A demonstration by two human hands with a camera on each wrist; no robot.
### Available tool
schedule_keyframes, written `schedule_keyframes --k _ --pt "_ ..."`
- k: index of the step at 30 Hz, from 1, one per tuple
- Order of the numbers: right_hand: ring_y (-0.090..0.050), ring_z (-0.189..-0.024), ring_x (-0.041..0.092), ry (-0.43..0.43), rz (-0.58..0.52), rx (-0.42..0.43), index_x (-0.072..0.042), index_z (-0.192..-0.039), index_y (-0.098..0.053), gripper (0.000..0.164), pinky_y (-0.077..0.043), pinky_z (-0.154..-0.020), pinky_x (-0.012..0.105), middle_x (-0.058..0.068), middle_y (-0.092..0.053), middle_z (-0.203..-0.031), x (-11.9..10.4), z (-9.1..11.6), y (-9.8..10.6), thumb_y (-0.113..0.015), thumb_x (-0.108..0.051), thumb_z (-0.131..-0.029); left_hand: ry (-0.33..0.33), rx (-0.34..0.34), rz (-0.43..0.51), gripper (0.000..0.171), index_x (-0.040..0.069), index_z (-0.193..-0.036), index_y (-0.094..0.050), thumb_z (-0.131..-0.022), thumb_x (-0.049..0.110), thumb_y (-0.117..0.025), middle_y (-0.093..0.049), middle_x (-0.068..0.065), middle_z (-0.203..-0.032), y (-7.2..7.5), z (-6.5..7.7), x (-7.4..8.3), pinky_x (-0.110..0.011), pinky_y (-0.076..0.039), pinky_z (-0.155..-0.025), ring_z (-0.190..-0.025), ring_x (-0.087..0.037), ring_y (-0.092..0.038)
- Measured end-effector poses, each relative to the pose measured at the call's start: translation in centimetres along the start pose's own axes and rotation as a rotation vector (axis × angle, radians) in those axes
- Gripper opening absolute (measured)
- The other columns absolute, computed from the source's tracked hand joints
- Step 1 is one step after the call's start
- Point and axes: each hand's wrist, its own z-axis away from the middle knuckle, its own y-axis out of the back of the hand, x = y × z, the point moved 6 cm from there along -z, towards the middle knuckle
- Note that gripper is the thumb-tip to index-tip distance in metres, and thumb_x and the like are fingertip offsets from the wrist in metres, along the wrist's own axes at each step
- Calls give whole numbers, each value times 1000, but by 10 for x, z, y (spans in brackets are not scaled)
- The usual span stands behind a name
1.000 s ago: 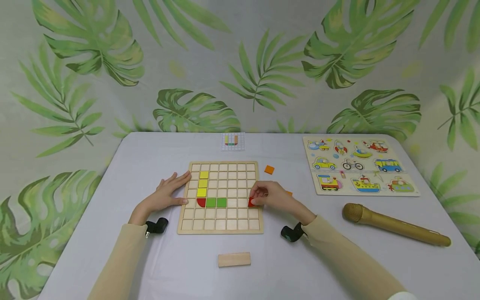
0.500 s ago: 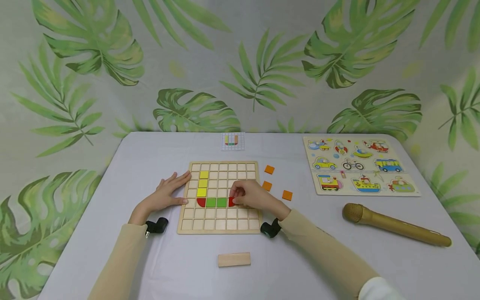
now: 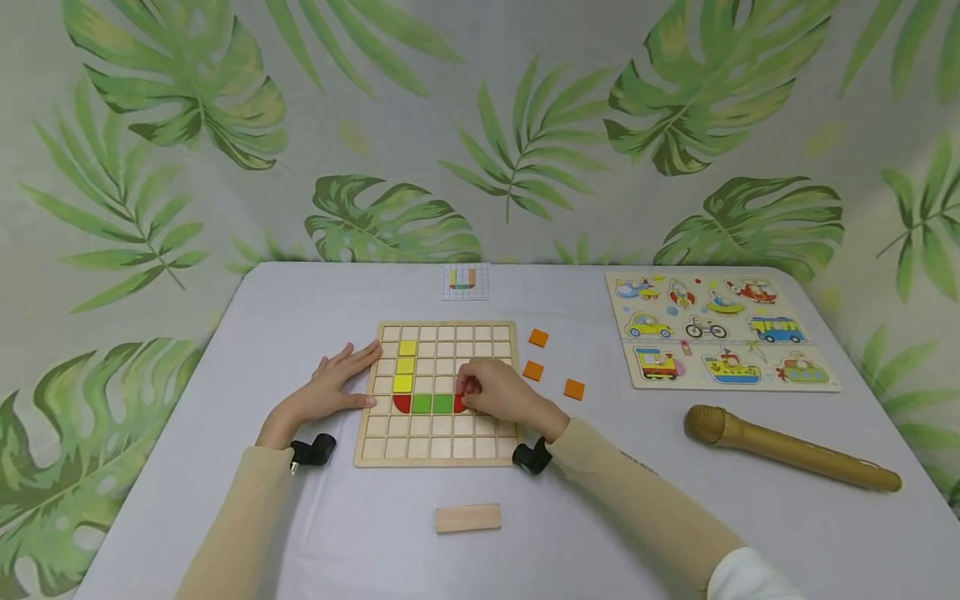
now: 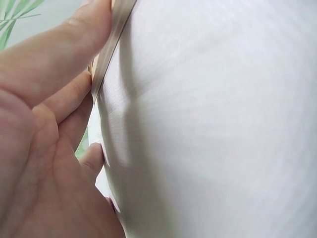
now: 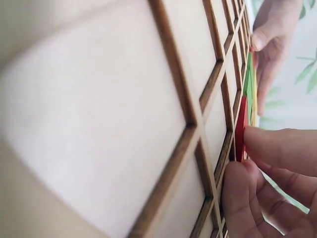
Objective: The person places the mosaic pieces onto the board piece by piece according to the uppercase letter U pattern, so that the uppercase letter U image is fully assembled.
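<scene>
A wooden grid board (image 3: 441, 462) lies on the table. Along its left edge rests my left hand (image 3: 326, 390), fingers spread; in the left wrist view its fingers touch the board's side (image 4: 114, 42). Three yellow square tiles (image 3: 406, 366) form a column. Below them is a red rounded-corner tile (image 3: 402, 404), followed by two green square tiles (image 3: 432, 404). At the right end of that row my right hand (image 3: 506, 393) pinches a second red tile (image 5: 240, 126) between thumb and fingers, at a cell beside the green. The fingers partly cover this tile.
Three orange tiles (image 3: 533, 370) lie right of the board. A small pattern card (image 3: 466, 282) is behind it, a wooden block (image 3: 468, 518) in front. Farther right are a vehicle peg puzzle (image 3: 720, 333) and a gold microphone (image 3: 791, 448).
My right hand has carried the red tile leftward across the board to the end of the green tiles, uncovering the orange tiles. The left hand has stayed in place.
</scene>
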Motion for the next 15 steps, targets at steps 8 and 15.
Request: schedule_keyframes --k 8,15 --pt "-53 -70 12 -26 -127 -16 -6 -86 -66 4 -45 -64 24 -4 -58 -76 8 3 4 -69 -4 -86 3 0 -5 84 5 -151 -25 -86 32 -71 -17 -15 -157 0 0 0 -66 8 -105 -141 -45 1" --pt "-57 -71 18 -62 -349 27 0 -94 -65 8 -48 -65 25 4 -62 -82 28 21 26 -67 -5 -89 3 4 -15 84 5 -151 -25 -86 34 -70 -18 -14 -157 -1 -1 -2 -66 8 -104 -141 -45 1"
